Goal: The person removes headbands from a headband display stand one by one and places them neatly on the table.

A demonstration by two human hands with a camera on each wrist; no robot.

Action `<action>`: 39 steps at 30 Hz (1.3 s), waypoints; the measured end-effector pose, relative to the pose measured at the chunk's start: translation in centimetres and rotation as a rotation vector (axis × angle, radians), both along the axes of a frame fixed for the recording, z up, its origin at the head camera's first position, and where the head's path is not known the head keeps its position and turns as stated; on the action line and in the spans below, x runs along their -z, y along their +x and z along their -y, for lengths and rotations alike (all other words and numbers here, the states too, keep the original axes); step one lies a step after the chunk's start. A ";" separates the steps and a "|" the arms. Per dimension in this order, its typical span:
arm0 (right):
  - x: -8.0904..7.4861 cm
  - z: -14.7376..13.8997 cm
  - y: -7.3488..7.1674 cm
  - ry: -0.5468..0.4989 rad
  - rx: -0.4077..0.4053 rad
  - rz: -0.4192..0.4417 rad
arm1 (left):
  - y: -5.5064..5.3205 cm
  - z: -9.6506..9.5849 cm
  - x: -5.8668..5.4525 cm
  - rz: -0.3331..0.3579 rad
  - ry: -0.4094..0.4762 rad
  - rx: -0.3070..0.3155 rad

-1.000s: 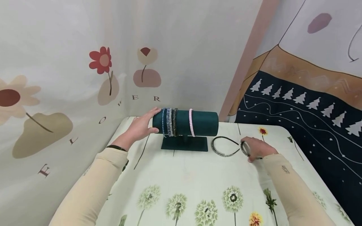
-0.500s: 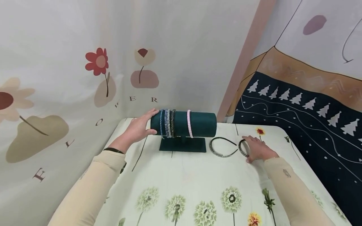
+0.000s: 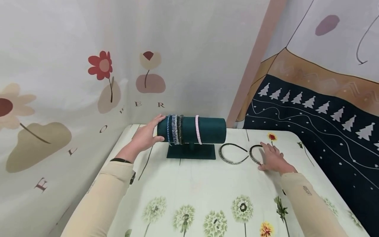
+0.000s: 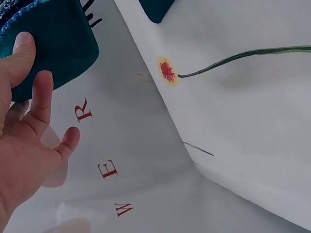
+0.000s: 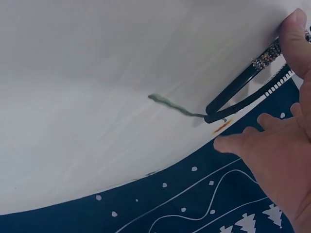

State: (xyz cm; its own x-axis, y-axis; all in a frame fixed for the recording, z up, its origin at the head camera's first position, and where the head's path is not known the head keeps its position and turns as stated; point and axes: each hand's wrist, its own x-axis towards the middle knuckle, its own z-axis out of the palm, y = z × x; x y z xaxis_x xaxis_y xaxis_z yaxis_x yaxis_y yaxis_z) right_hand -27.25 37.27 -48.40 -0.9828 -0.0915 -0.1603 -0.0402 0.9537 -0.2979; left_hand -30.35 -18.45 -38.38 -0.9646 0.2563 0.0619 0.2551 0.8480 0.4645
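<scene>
A dark green headband stand point(image 3: 213, 131), a padded roll on a flat base, stands at the back of the table. My left hand point(image 3: 144, 137) holds its left end, thumb in front and fingers over the top and behind. Several blue, silver and dark headbands point(image 3: 174, 130) sit close together on the roll, with a pink headband point(image 3: 197, 130) apart from them. My right hand point(image 3: 273, 159) is at a dark beaded headband point(image 3: 251, 156) lying on the table. In the right wrist view the thumb point(image 5: 294, 43) overlaps that headband's beaded part while the fingers spread loosely away.
A second toothed dark headband point(image 3: 229, 161) lies between the stand and my right hand. The tabletop cloth point(image 3: 195, 181) has printed flowers. A flower-printed curtain point(image 3: 201, 59) hangs behind and left, and a navy tree-patterned cloth point(image 3: 296, 115) drops at the right.
My right hand has loosened its hold on the headband and shifted slightly right, leaving it lying on the table. The left hand stays on the stand; the head view has shifted a little.
</scene>
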 end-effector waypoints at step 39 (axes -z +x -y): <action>-0.1 0.5 0.0 -0.001 0.144 0.059 | -0.1 0.1 -0.3 0.014 0.006 0.028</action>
State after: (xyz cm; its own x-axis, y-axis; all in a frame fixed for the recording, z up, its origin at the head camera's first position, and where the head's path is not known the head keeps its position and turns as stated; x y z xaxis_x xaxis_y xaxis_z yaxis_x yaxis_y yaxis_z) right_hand -27.25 36.76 -48.28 -0.9746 0.0497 -0.2183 0.1147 0.9481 -0.2964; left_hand -30.42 -18.54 -38.06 -0.9580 0.2826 0.0497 0.2717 0.8377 0.4737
